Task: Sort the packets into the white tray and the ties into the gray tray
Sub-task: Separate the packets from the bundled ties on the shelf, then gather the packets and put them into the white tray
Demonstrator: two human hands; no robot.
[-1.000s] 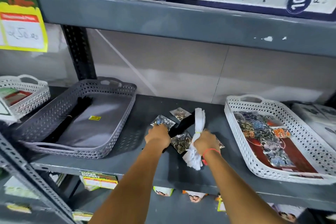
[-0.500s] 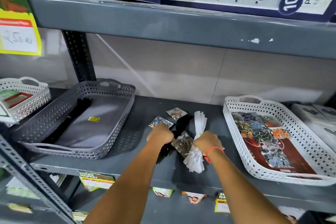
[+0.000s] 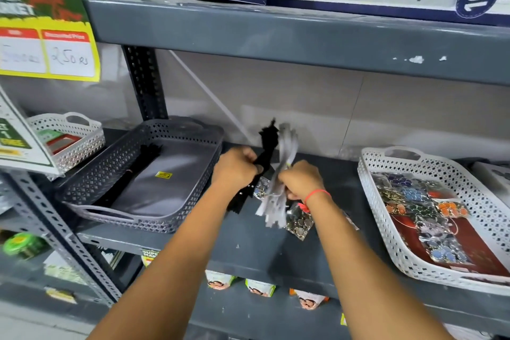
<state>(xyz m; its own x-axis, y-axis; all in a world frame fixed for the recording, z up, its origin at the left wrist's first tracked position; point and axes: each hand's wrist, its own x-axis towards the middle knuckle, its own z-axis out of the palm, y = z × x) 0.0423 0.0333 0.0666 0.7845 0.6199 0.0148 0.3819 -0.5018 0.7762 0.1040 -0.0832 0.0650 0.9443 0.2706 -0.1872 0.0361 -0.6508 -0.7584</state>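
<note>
Black ties (image 3: 267,143) stand gripped in the left hand (image 3: 236,167), white ties (image 3: 284,157) clenched in the right hand (image 3: 300,179) beside it.

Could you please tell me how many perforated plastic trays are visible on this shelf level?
3: a gray perforated plastic tray left of the hands, a large white perforated plastic tray at the right, and a smaller white perforated tray at the far left, partly hidden by a sign.

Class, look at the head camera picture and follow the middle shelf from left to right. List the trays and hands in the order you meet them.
small white tray → gray tray → left hand holding black ties → right hand holding white ties → white tray with packets
</note>
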